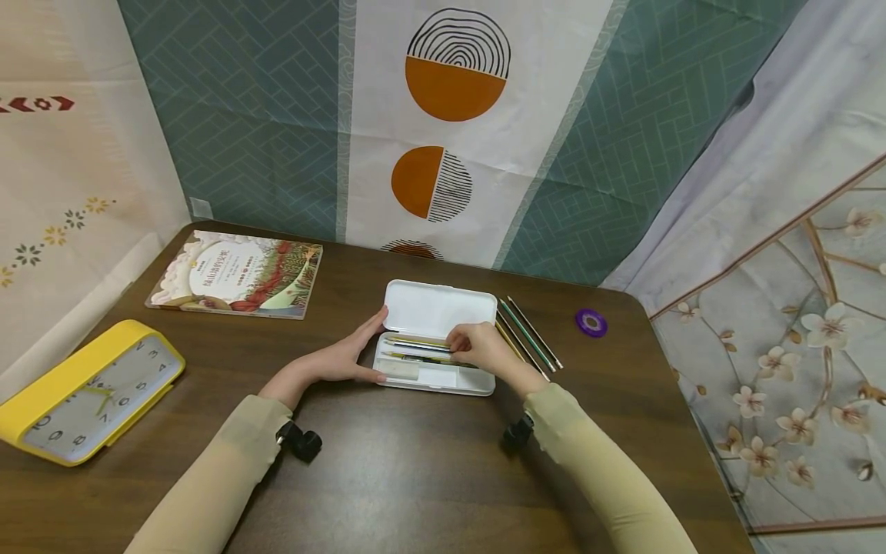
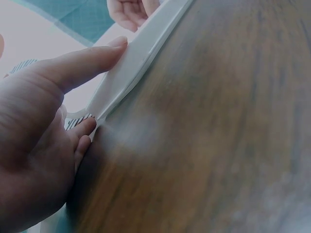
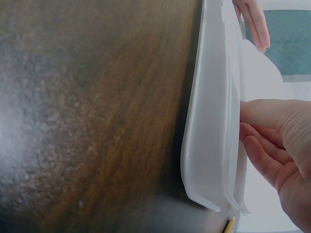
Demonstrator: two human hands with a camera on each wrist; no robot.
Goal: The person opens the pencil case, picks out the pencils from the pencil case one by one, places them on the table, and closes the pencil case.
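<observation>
Several pencils [image 1: 417, 358] in the pencil case [image 1: 439, 306] show only in head view; our right hand [image 1: 484, 350] pinches one, left hand [image 1: 341, 358] straight-fingered alongside.

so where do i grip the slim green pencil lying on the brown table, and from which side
Probably pinch the slim green pencil mid-shaft, from above, thumb and finger across its width: it lies flat on the brown table with dark slim pencils close on both sides, so a sideways approach might nudge them.
</observation>
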